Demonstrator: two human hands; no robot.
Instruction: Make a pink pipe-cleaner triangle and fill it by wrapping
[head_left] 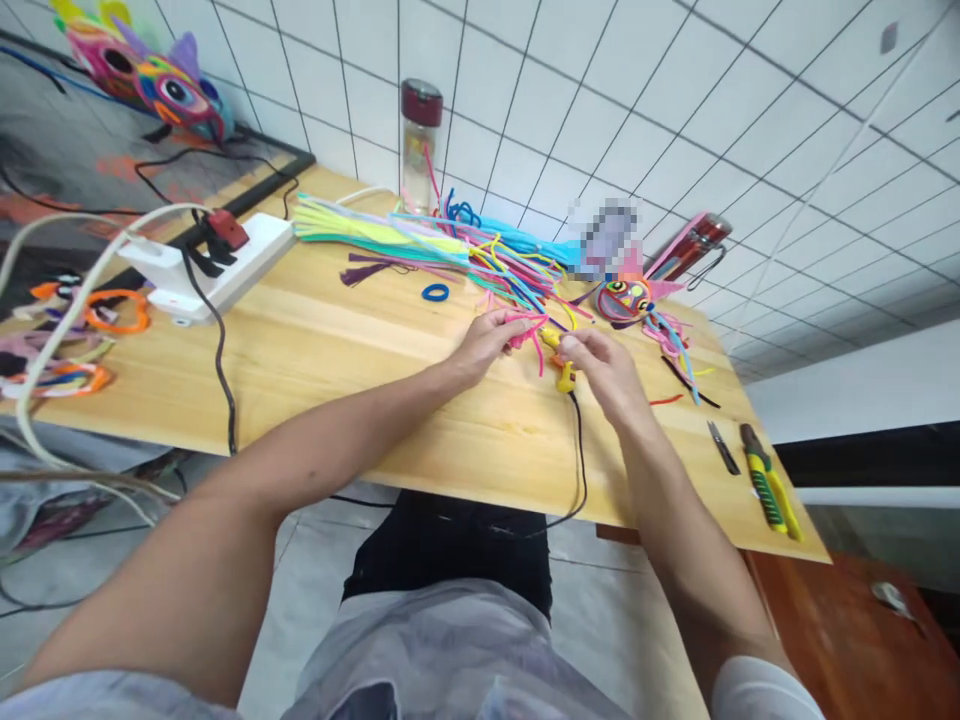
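Observation:
My left hand is closed in a pinch on a bent pink pipe cleaner piece, one end of which hangs down. Close beside it, the fingers of my right hand are closed against the body of a small yellow glue gun. The gun's front end points toward the pink piece, and a black cord runs from it over the table's front edge. Just behind both hands lies a big bundle of coloured pipe cleaners. Part of the gun is hidden by my right fingers.
A white power strip with plugs and cables stands left. A glass bottle stands by the tiled wall. Right are a colourful mask-like figure, small snips and green-yellow pliers. A blue ring lies mid-table.

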